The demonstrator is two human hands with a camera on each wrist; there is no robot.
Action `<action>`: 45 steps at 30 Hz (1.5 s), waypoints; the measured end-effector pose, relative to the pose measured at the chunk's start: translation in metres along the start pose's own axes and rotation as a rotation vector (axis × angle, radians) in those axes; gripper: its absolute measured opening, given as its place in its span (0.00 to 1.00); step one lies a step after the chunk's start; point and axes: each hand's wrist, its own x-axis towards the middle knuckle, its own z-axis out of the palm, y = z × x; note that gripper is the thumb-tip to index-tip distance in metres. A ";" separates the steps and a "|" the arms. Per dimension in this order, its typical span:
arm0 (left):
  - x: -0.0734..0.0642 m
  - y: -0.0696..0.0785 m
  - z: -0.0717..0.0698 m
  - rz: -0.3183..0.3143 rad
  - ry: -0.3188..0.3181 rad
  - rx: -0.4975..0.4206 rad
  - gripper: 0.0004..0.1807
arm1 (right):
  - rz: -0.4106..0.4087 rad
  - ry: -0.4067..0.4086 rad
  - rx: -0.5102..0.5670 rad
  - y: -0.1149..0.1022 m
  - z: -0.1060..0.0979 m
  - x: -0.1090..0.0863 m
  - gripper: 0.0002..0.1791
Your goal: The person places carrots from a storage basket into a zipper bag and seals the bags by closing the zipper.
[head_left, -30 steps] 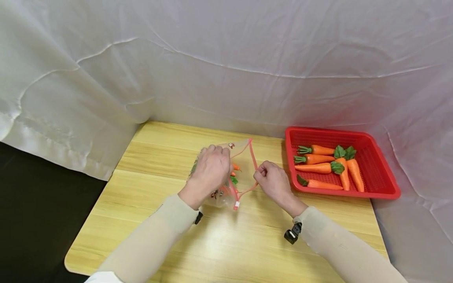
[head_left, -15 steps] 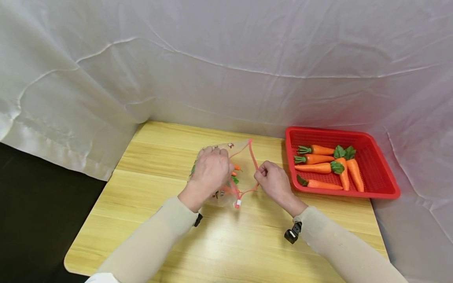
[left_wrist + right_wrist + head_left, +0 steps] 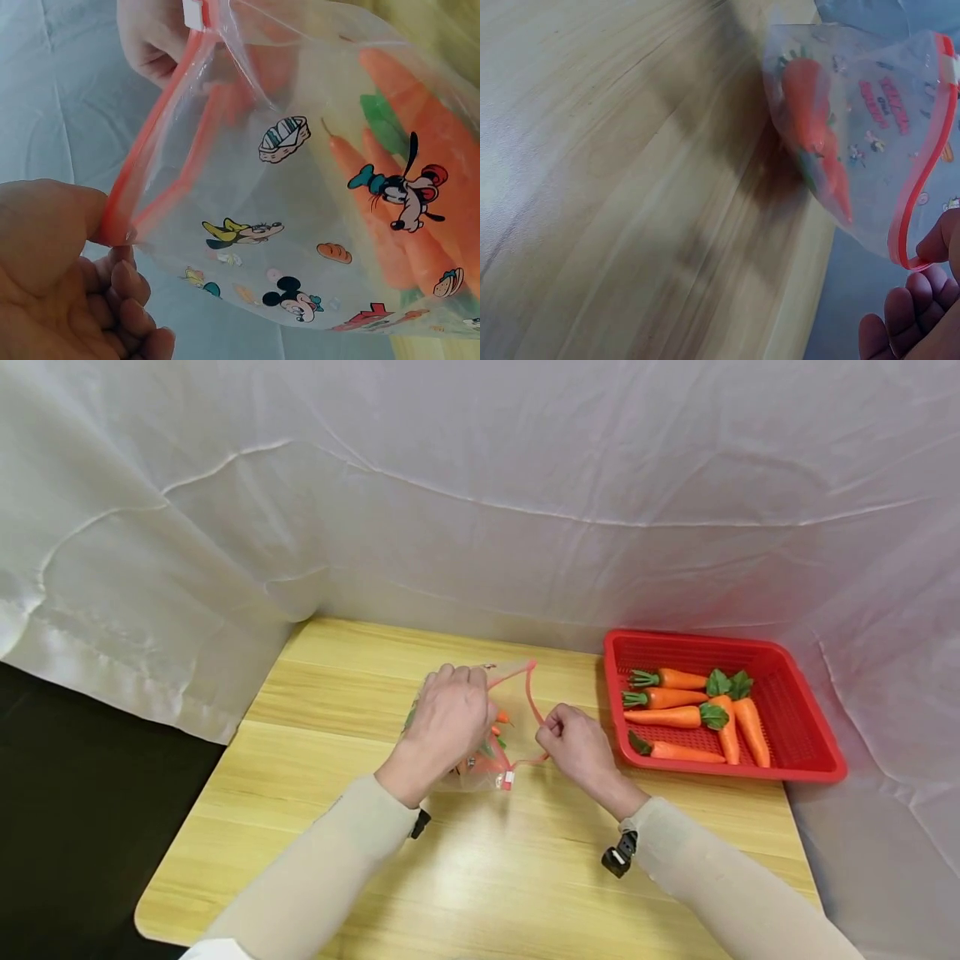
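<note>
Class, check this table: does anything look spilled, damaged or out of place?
Nothing stands out. The visible carrots lie inside the red basket or the see-through bag, and I see no spill or tear.

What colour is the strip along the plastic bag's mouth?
The strip is red; the right wrist view shows it best.

Left arm: reaches forward from the lower left, slanting inward.
Right arm: reaches forward from the lower right, slanting inward.
Left hand: back upward, thumb pinching, fingers curled beneath it.
Right hand: back upward, also pinching, thumb above, fingers bent.
Between hands: a small gap; they work near each other without touching.
</note>
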 end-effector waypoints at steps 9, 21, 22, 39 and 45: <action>0.001 0.000 0.000 -0.026 -0.013 -0.018 0.07 | 0.002 0.018 -0.005 0.004 0.004 0.001 0.04; 0.003 -0.002 0.000 -0.043 0.001 -0.008 0.11 | 0.021 -0.002 -0.024 0.007 0.007 0.000 0.04; 0.003 -0.002 0.000 -0.044 0.001 -0.013 0.11 | 0.025 0.000 -0.026 0.007 0.006 0.000 0.05; 0.004 -0.002 0.001 -0.056 0.010 -0.051 0.12 | -0.118 0.172 -0.108 0.053 -0.042 -0.002 0.05; 0.005 -0.003 0.001 -0.071 0.003 -0.066 0.12 | -0.136 0.215 -0.202 0.087 -0.078 0.002 0.06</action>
